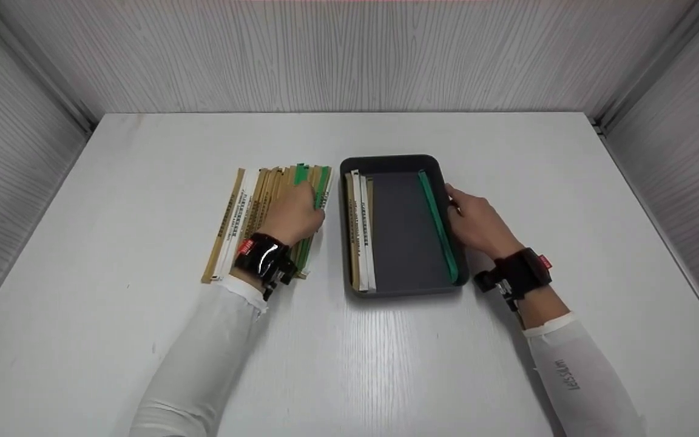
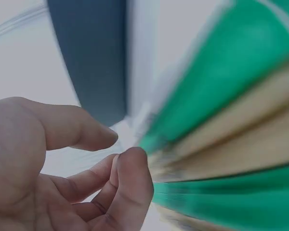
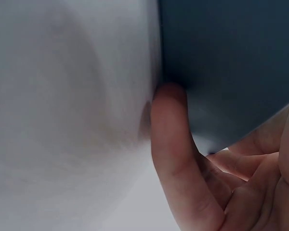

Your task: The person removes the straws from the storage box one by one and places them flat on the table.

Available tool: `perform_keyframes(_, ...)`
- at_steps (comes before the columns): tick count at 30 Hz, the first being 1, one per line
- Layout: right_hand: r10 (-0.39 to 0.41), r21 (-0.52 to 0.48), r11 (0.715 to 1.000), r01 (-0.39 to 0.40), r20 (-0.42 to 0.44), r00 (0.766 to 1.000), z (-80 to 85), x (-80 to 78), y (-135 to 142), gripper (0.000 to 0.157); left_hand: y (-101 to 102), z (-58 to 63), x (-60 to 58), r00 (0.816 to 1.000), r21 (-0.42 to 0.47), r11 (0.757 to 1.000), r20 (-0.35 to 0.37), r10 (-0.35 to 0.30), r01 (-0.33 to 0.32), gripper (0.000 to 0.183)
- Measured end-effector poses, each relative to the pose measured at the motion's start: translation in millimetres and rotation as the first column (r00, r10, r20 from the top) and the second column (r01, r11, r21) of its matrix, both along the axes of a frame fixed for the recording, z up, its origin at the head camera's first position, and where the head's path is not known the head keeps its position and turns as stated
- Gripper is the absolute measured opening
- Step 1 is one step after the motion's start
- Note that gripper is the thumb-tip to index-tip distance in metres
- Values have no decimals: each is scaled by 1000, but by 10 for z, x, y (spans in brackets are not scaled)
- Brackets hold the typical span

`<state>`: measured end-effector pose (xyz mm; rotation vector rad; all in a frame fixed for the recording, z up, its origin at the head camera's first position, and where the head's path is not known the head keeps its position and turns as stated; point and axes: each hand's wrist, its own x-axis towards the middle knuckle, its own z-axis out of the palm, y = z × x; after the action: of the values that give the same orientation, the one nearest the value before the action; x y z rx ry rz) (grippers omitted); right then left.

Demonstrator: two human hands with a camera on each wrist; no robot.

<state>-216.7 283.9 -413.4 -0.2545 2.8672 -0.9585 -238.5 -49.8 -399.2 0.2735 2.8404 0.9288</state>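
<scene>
In the head view, my left hand [image 1: 293,215] is over a row of long, thin paper-wrapped sticks [image 1: 237,221] in brown, white and green. Up close in the left wrist view, its thumb and fingertips are apart with nothing between them, beside the green and brown wrappers [image 2: 221,192]. My right hand [image 1: 477,221] holds the right side of a dark grey tray [image 1: 398,243]; one finger [image 3: 171,125] touches the outer wall low down. Inside the tray, several brown and white sticks [image 1: 363,237] lie along the left wall and a green one [image 1: 437,224] along the right.
Both the row and the tray lie on a white table [image 1: 398,358], with a narrow gap between them. Pale wood-grain panels [image 1: 349,54] stand at the back and both sides.
</scene>
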Motion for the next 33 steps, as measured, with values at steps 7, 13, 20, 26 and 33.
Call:
perform_keyframes(7,7,-13,1000,-8,-10,1000,-2,-1,13,52,283,345,6,994,3,997,-88,-71,71,24)
perform_keyframes(13,0,-28,1000,1,13,1000,0,-4,20,52,718,517,17,974,-28,981,-122,-192,190,22)
perform_keyframes(20,-14,-57,998,17,38,999,0,-19,24,52,1276,427,-36,949,-125,947,-72,-308,297,18)
perform_keyframes(26,-9,-56,998,12,43,999,1,-21,32,52,1600,215,-77,946,-178,930,12,-324,321,21)
perform_keyframes(33,9,-36,999,-8,28,1000,1,-5,34,52,1798,38,-133,958,-262,922,54,-281,285,17)
